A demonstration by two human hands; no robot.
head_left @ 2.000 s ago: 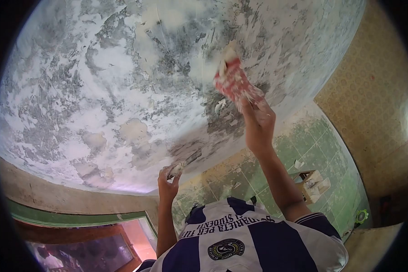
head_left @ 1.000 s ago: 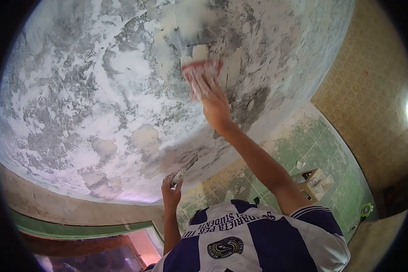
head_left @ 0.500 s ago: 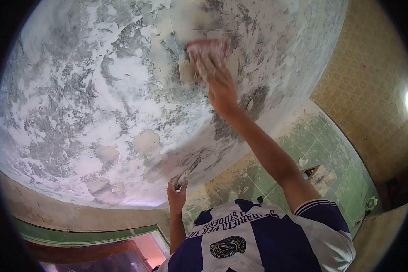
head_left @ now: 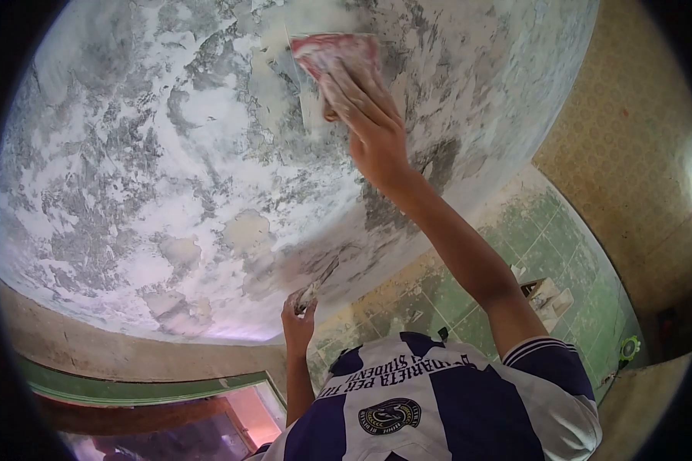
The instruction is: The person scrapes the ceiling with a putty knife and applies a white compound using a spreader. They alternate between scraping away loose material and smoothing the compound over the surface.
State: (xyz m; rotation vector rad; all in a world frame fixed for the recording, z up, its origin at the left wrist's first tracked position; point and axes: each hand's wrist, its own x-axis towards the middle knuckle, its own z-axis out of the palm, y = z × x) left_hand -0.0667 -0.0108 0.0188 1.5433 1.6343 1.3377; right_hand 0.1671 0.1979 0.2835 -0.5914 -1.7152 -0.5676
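My right hand (head_left: pixel 361 107) presses a red, putty-smeared flat spreader (head_left: pixel 338 48) against the patchy wall (head_left: pixel 200 138), fingers stretched along its back. White filler coats those fingers. Lower down, my left hand (head_left: pixel 298 319) is closed around a putty knife (head_left: pixel 309 293) caked with whitish putty, its thin dark blade angled up and right, close to the wall. White smears and bare grey patches cover the wall's surface, with a beige patch (head_left: pixel 247 232) between the two hands.
Worn green tiles (head_left: pixel 530 223) cover the lower area at right, where a small box-like holder (head_left: pixel 546 301) sits near my right elbow. Beyond lies a patterned tan floor (head_left: pixel 630 131). A green-edged frame (head_left: pixel 146 390) with a pinkish opening is at lower left.
My right hand has moved up and slightly left along the wall with the red spreader. My left hand stays almost in the same place with the putty knife.
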